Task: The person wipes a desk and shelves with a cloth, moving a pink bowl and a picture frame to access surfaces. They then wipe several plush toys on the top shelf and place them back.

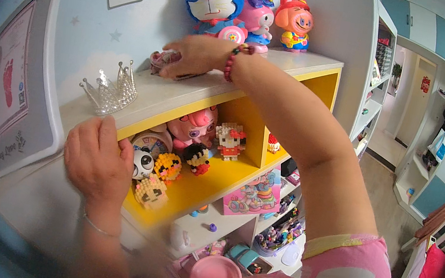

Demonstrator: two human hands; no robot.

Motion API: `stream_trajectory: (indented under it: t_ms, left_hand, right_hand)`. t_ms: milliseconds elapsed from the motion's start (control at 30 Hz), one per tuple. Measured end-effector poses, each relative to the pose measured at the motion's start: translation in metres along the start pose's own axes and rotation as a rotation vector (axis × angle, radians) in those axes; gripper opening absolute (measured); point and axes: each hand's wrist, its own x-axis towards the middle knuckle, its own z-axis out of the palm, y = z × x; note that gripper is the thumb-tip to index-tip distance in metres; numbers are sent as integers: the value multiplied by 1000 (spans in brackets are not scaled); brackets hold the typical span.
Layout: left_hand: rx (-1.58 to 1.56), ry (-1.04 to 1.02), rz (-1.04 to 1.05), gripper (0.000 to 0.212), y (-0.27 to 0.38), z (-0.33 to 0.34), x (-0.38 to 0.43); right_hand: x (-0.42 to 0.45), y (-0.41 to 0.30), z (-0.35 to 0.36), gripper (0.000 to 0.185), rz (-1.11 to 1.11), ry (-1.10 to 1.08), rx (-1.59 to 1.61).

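Observation:
My left hand [100, 159] rests on the front corner of the shelf unit's grey-white top [231, 82], its fingers over the edge and nothing seen in it. Just behind it stands a silver glittery crown [112, 91]. My right hand [193, 58] reaches across the top, its fingers around a small pinkish, crumpled-looking item [164, 60] that is partly hidden and blurred. Behind the right hand stand a blue masked cat figure [215, 2], a pink figure with a blue bow [259, 21] and an orange-pink figure with a red hat [295, 24].
The yellow compartment [194, 186] below holds a round clock [155, 144], a panda figure [143, 164], a pink figure [194, 128] and several block-built figures. A framed print [11, 77] stands at the left. Lower shelves hold a pink basin [215, 274] and toys; a tall white bookcase [336, 39] adjoins the right end.

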Motion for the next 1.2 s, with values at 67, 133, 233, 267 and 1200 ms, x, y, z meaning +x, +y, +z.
stream_trajectory:
  t_ms: [67,133,233,267,1200]
  left_hand:
    - [3,-45,-12,38,1,0,0]
    - [1,-74,-19,39,1,0,0]
    - [-16,-78,-19,39,2,1,1]
    - [-25,-73,-15,39,3,2,2]
    - [109,-95,18,32,2,-1,-1]
  right_hand:
    - [-1,3,-1,53,6,-83,-6]
    - [5,15,1,45,-59,-117,-10]
    - [-4,27,-3,39,-145,-108,225]
    - [-11,29,-7,36,-144,-103,256]
    - [-206,27,27,34,-9,371,1876]
